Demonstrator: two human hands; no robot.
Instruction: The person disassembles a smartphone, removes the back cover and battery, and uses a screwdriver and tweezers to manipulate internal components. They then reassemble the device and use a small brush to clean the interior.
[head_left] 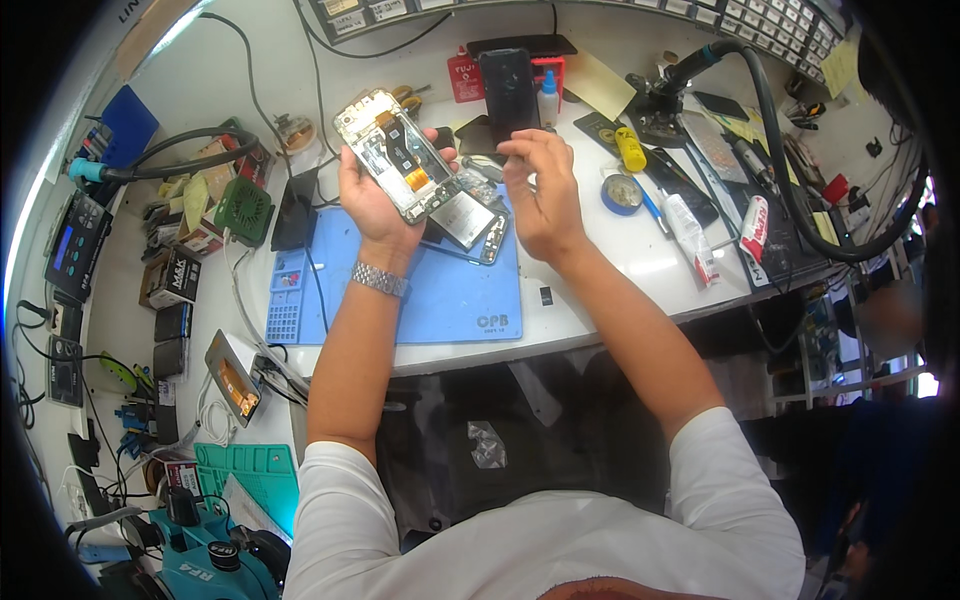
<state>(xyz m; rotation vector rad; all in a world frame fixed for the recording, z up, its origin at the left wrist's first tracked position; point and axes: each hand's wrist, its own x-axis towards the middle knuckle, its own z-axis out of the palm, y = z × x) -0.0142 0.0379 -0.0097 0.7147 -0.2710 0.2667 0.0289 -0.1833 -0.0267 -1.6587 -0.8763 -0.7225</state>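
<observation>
My left hand [385, 205], with a metal watch on its wrist, grips an opened phone frame [398, 150] by its edges, tilted above the blue work mat [450, 305]. Its inner side faces up, showing dark parts, a flex cable and a bare board at the top. My right hand [545, 190] is raised to the right of it, fingers bent and partly together; whether they pinch anything small does not show. Beneath the frame lies another opened phone with a pale battery [466, 219] on the mat. A dark phone [510, 95] stands upright behind my right hand.
Right of my right hand lie a blue tape roll [622, 194], a yellow bottle [629, 149] and a white tube [691, 238]. A thick black hose [772, 120] arches over the right side. A green box [243, 212] stands left of the mat. A microscope [205, 555] is at lower left.
</observation>
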